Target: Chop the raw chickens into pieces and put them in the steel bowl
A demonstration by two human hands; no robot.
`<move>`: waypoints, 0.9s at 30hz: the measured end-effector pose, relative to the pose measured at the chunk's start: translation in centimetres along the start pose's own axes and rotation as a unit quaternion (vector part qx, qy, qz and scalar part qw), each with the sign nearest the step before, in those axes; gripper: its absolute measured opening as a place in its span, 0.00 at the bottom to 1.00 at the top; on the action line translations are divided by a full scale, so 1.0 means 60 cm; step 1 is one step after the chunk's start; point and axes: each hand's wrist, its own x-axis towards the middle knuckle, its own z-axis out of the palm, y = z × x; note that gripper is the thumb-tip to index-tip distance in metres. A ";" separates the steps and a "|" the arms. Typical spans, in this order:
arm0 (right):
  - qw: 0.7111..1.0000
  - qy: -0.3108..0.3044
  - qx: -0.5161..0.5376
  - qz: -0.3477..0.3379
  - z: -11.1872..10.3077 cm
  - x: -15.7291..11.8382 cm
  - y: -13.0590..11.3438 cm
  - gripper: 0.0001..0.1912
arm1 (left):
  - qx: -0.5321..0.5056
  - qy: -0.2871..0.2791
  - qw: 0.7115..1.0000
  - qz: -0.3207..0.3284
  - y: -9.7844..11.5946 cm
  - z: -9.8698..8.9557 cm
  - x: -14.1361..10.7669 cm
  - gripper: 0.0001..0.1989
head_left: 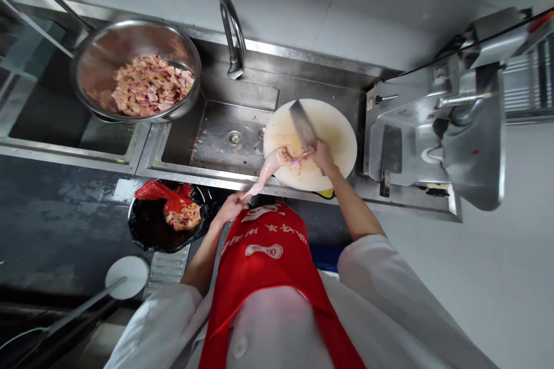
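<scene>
My left hand [232,207] is closed around the thin end of a raw poultry piece [269,168], pale-skinned and tapered like a leg. Its thick, ragged end with exposed flesh rests on a round white cutting board [340,127]. My right hand [322,158] grips a cleaver [302,121] over the board, its broad blade slanting up and left, slightly blurred. The right hand is close to the ragged end of the meat; whether the blade touches it I cannot tell.
Left of the board is a steel sink [220,127] with a faucet [234,40]. A large steel bowl [184,106] holds chopped meat. Below stands a black-lined bin [145,225] with a red bag [156,190] and scraps. A steel slicing machine [471,150] stands at right.
</scene>
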 end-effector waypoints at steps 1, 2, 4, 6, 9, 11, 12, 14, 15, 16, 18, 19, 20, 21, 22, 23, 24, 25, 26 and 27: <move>1.000 0.018 -0.008 0.005 -0.021 0.007 0.007 0.12 | 0.005 0.003 1.000 0.003 -0.003 0.002 -0.001 0.28; 0.999 0.041 -0.016 0.006 -0.043 0.010 0.011 0.13 | 0.009 0.004 1.000 0.008 -0.006 0.005 0.000 0.28; 0.994 0.102 -0.028 -0.006 -0.076 0.002 0.007 0.16 | 0.012 -0.001 1.000 0.015 -0.010 0.012 0.004 0.28; 0.986 0.161 -0.030 -0.027 -0.083 -0.021 -0.004 0.20 | 0.007 -0.001 1.000 0.016 -0.013 0.018 0.009 0.28; 0.991 0.123 -0.048 -0.009 -0.040 -0.075 -0.010 0.24 | -0.002 0.006 1.000 0.002 -0.013 0.020 0.010 0.29; 0.997 0.033 -0.065 0.020 0.000 -0.108 0.005 0.20 | -0.011 0.010 1.000 -0.004 -0.009 0.017 0.007 0.30; 0.997 -0.005 -0.069 0.030 0.016 -0.121 0.020 0.16 | -0.017 0.013 1.000 -0.005 -0.006 0.016 0.006 0.30; 0.996 -0.048 -0.070 0.041 0.030 -0.136 0.056 0.12 | -0.024 0.020 0.999 -0.006 0.000 0.014 0.007 0.30; 0.995 -0.050 -0.077 0.045 0.029 -0.138 0.073 0.13 | -0.025 0.022 0.999 -0.003 0.004 0.015 0.010 0.30; 0.994 -0.043 -0.087 0.050 0.024 -0.138 0.086 0.15 | -0.025 0.023 0.999 0.001 0.009 0.017 0.015 0.29; 0.992 -0.015 -0.109 0.055 0.013 -0.131 0.095 0.18 | -0.028 0.019 0.999 0.003 0.018 0.024 0.030 0.28; 0.992 0.002 -0.112 0.053 0.012 -0.126 0.088 0.19 | -0.029 0.016 0.999 0.002 0.023 0.027 0.039 0.27; 0.993 0.019 -0.105 0.048 0.015 -0.120 0.076 0.20 | -0.029 0.013 0.999 -0.002 0.028 0.030 0.047 0.26; 0.995 0.029 -0.089 0.038 0.024 -0.114 0.058 0.21 | -0.028 0.011 1.000 -0.006 0.033 0.032 0.054 0.26; 0.997 0.036 -0.068 0.025 0.036 -0.109 0.037 0.22 | -0.027 0.009 1.000 -0.010 0.038 0.032 0.059 0.26; 0.998 0.039 -0.047 0.014 0.050 -0.105 0.016 0.22 | -0.026 0.008 1.000 -0.011 0.043 0.032 0.062 0.25; 0.999 0.033 -0.031 0.008 0.065 -0.101 -0.005 0.21 | -0.026 0.006 1.000 -0.010 0.047 0.029 0.063 0.25; 0.999 0.021 -0.023 0.008 0.076 -0.099 -0.024 0.20 | -0.028 0.004 1.000 -0.010 0.049 0.026 0.062 0.24; 1.000 0.008 -0.022 0.011 0.083 -0.098 -0.038 0.19 | -0.031 0.003 0.999 -0.010 0.051 0.023 0.060 0.24; 1.000 -0.004 -0.024 0.013 0.081 -0.097 -0.049 0.18 | -0.032 0.000 0.999 -0.013 0.052 0.020 0.058 0.24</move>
